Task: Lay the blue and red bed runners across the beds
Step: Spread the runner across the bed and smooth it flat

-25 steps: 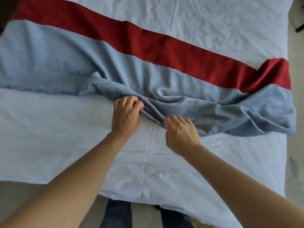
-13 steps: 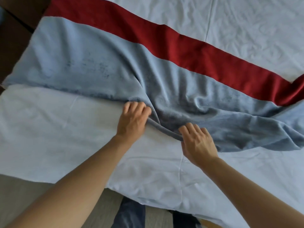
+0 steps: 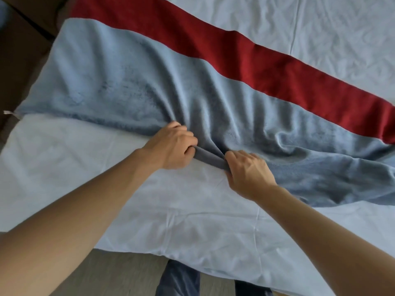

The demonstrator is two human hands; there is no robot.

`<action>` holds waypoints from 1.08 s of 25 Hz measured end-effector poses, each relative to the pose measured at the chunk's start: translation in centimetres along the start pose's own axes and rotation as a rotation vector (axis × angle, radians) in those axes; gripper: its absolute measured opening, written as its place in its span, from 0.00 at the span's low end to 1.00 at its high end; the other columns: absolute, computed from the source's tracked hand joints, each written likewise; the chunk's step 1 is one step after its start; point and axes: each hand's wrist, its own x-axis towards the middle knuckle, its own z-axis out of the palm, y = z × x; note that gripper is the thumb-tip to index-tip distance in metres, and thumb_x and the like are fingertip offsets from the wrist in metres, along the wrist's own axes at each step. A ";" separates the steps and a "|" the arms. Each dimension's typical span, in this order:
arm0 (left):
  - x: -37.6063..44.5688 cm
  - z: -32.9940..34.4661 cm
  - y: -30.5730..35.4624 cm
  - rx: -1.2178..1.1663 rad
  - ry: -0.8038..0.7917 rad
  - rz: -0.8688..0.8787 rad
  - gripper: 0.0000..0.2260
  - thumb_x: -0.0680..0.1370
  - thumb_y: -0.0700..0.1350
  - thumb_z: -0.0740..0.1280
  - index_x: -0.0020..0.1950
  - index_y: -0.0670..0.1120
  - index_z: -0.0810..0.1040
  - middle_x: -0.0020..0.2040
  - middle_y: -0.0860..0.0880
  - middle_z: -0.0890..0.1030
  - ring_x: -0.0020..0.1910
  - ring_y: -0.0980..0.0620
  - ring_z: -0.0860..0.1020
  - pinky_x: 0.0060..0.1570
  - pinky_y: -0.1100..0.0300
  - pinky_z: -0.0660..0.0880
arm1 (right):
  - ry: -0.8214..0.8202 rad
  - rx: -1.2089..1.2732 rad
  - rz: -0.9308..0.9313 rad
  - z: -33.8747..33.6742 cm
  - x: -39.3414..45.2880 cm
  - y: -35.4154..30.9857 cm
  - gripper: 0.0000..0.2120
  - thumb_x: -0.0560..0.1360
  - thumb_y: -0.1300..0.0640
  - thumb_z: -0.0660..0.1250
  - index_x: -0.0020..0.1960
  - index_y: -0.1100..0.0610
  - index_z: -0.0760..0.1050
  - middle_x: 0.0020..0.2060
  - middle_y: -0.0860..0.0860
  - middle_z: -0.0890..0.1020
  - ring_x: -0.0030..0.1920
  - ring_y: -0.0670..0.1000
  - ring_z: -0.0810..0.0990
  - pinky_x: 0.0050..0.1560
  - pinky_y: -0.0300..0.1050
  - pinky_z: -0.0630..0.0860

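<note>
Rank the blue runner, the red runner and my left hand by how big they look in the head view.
1. blue runner
2. red runner
3. left hand, though nearer the camera.

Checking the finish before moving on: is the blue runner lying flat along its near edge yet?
No: the blue runner is bunched into folds where the left hand and right hand grip its near edge.
</note>
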 end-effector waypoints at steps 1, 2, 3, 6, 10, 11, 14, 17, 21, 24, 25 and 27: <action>-0.6 0.3 -0.2 0.035 -0.013 -0.004 0.09 0.74 0.53 0.62 0.41 0.48 0.74 0.40 0.50 0.76 0.42 0.47 0.74 0.57 0.50 0.70 | -0.002 0.020 -0.011 -0.2 -0.2 -0.6 0.08 0.69 0.59 0.70 0.41 0.56 0.71 0.33 0.50 0.75 0.32 0.56 0.75 0.32 0.48 0.72; -1.4 0.8 -0.4 0.102 -0.005 -0.028 0.13 0.74 0.56 0.64 0.48 0.48 0.76 0.45 0.49 0.77 0.47 0.47 0.75 0.62 0.50 0.68 | 0.007 0.041 -0.005 -0.4 -0.1 -1.4 0.06 0.71 0.56 0.69 0.42 0.55 0.71 0.34 0.49 0.75 0.32 0.55 0.75 0.32 0.47 0.71; -2.3 1.3 -0.7 0.174 0.020 -0.066 0.18 0.73 0.57 0.65 0.55 0.46 0.77 0.51 0.48 0.77 0.52 0.45 0.75 0.66 0.49 0.66 | 0.027 0.065 0.013 -0.3 0.0 -2.2 0.06 0.73 0.53 0.65 0.42 0.55 0.71 0.34 0.48 0.75 0.32 0.54 0.75 0.30 0.46 0.69; -3.6 2.2 -1.0 0.228 0.179 -0.165 0.16 0.75 0.47 0.66 0.62 0.45 0.76 0.55 0.46 0.77 0.54 0.43 0.75 0.66 0.48 0.67 | 0.094 0.099 0.064 0.2 0.6 -3.3 0.11 0.77 0.50 0.58 0.39 0.54 0.69 0.30 0.48 0.73 0.30 0.53 0.74 0.24 0.44 0.64; -5.0 1.2 -4.0 0.196 0.314 -0.270 0.12 0.73 0.37 0.62 0.52 0.46 0.80 0.49 0.46 0.79 0.47 0.40 0.75 0.49 0.47 0.70 | 0.147 0.078 0.051 0.9 -0.3 -3.2 0.12 0.77 0.53 0.60 0.35 0.54 0.69 0.30 0.48 0.72 0.29 0.53 0.73 0.25 0.42 0.61; -5.7 0.9 -5.2 0.202 0.323 -0.298 0.13 0.72 0.36 0.61 0.52 0.46 0.81 0.48 0.46 0.79 0.47 0.40 0.75 0.47 0.47 0.69 | 0.146 0.079 0.034 1.1 -0.7 -3.3 0.12 0.76 0.54 0.61 0.35 0.54 0.69 0.30 0.48 0.71 0.30 0.53 0.72 0.25 0.42 0.62; -7.2 0.2 -6.6 0.218 0.306 -0.303 0.18 0.70 0.34 0.58 0.53 0.45 0.82 0.48 0.45 0.78 0.46 0.40 0.75 0.45 0.47 0.70 | 0.088 0.065 -0.005 2.0 -1.4 -4.0 0.06 0.74 0.54 0.64 0.40 0.55 0.74 0.35 0.49 0.73 0.34 0.53 0.73 0.31 0.48 0.72; -7.7 0.0 -6.1 0.224 0.292 -0.247 0.17 0.70 0.34 0.57 0.52 0.44 0.81 0.47 0.44 0.78 0.45 0.40 0.75 0.45 0.49 0.70 | 0.028 0.038 -0.028 2.7 0.0 -6.4 0.09 0.72 0.53 0.66 0.51 0.55 0.75 0.43 0.51 0.75 0.42 0.55 0.74 0.40 0.50 0.73; -8.3 -0.4 -6.2 0.245 0.318 -0.353 0.17 0.69 0.36 0.61 0.54 0.46 0.80 0.50 0.45 0.78 0.47 0.41 0.75 0.46 0.48 0.70 | 0.062 0.015 -0.091 3.4 4.5 -10.3 0.09 0.70 0.60 0.69 0.48 0.56 0.73 0.41 0.52 0.74 0.39 0.56 0.73 0.37 0.51 0.71; -10.2 -1.3 -8.5 0.292 0.341 -0.445 0.12 0.70 0.36 0.63 0.50 0.48 0.80 0.46 0.45 0.77 0.46 0.40 0.74 0.44 0.47 0.68 | 0.058 0.038 -0.128 4.1 5.5 -10.8 0.06 0.71 0.60 0.70 0.46 0.56 0.74 0.38 0.52 0.75 0.37 0.56 0.74 0.35 0.51 0.73; -11.1 -1.5 -9.7 0.306 0.340 -0.456 0.11 0.70 0.35 0.64 0.48 0.48 0.79 0.44 0.46 0.77 0.45 0.40 0.74 0.43 0.47 0.67 | 0.054 0.061 -0.142 4.4 5.0 -10.9 0.05 0.72 0.60 0.70 0.45 0.56 0.74 0.38 0.52 0.75 0.37 0.56 0.74 0.34 0.51 0.73; -12.9 -1.8 -11.5 0.331 0.326 -0.449 0.09 0.69 0.35 0.66 0.43 0.48 0.77 0.41 0.47 0.75 0.43 0.41 0.73 0.42 0.48 0.66 | 0.032 0.106 -0.153 4.8 4.0 -11.6 0.03 0.74 0.59 0.69 0.44 0.56 0.74 0.37 0.51 0.74 0.36 0.55 0.73 0.34 0.50 0.73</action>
